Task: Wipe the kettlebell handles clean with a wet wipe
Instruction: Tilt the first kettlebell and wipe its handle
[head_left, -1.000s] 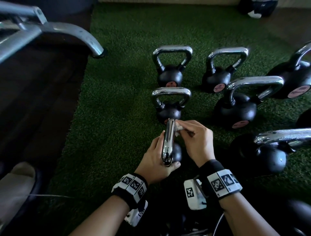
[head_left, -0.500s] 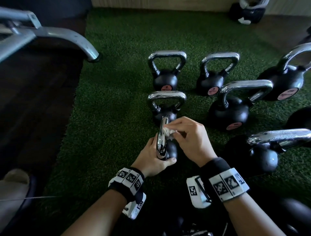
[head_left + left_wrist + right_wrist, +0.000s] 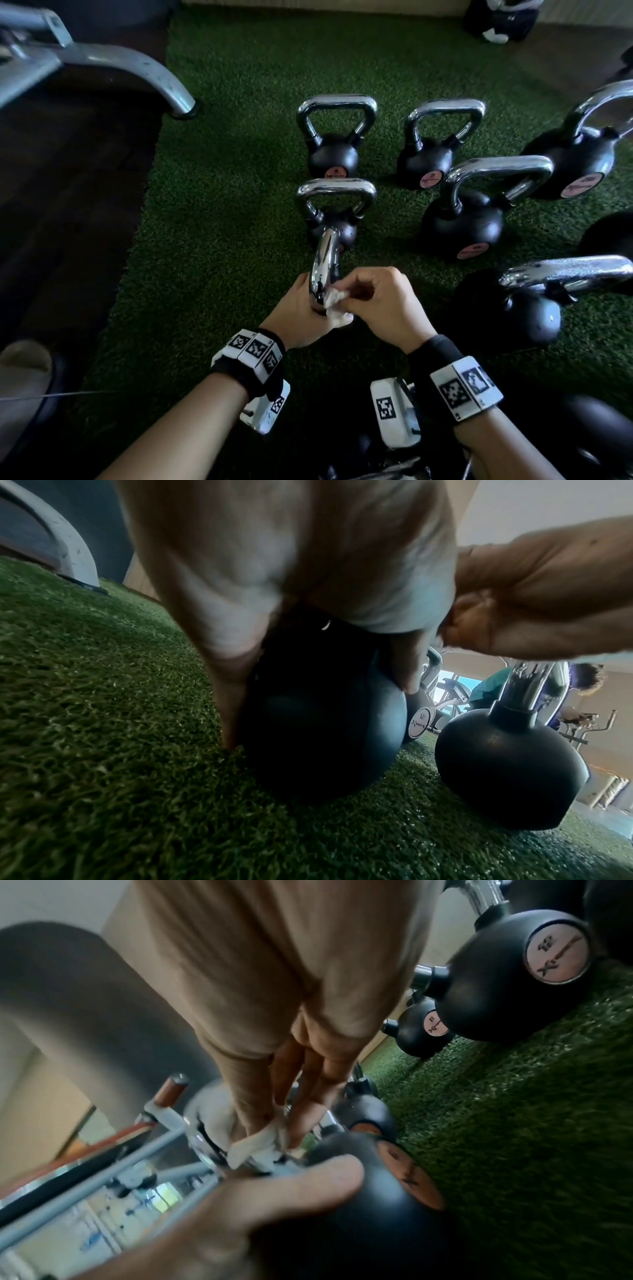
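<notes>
Kettlebell handle (image 3: pixel 323 267) gripped by left hand (image 3: pixel 301 317), right hand (image 3: pixel 383 305) pinching wet wipe (image 3: pixel 334 301) on it, six-ish bells from 12 to 3 o'clock probably left.

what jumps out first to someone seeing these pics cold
First, the two hands meeting low in the centre: the left hand steadies a shiny chrome kettlebell handle while the right hand pinches a crumpled white wet wipe against it. Next, the cluster of black kettlebells with chrome handles standing on green turf, spreading back and right.
</notes>
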Demonstrator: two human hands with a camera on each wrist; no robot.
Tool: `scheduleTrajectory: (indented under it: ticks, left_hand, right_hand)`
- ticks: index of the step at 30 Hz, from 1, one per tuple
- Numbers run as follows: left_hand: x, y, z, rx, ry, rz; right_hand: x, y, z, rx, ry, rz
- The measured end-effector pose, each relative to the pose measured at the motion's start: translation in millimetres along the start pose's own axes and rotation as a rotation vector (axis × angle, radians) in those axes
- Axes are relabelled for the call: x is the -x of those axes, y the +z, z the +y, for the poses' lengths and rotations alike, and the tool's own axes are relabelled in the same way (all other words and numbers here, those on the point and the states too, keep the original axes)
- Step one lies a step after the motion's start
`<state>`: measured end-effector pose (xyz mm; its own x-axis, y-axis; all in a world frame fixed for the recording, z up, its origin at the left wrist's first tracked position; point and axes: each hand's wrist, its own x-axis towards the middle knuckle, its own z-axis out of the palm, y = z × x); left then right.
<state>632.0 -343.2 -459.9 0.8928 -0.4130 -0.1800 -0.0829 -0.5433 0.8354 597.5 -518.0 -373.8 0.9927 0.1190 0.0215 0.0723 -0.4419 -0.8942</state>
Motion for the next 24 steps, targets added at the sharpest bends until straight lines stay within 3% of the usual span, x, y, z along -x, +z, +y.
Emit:
scheduleTrajectory:
  ticks: [6,9,16,20,24]
  left_hand:
    - [11.9,-9.1,8.6,-0.002,0.036,-0.041]
    - [18.8,-10.9,14.7,0.025,0.036,-0.020]
    - [28.8,-15.6,16.4,0.031,0.034,-0.041]
    - [27.7,-15.9,17.1,-0.010,0.057,-0.037]
    - [28.7,-15.8,18.0,-0.007,0.065,-0.040]
  right_hand:
    - [-6.8,-0.8,8.4,0.103,-0.002,-0.066]
    - [-16.5,3.0,10.3,0.081,0.085,-0.118]
    - [1.1,1.1,12.3,-0.317,0.170,-0.291]
    - [-4.3,3.0,13.4,-0.211,0.128,-0.321]
    - [-4.5,3.3,17.4,-0.372,0.142,-0.351]
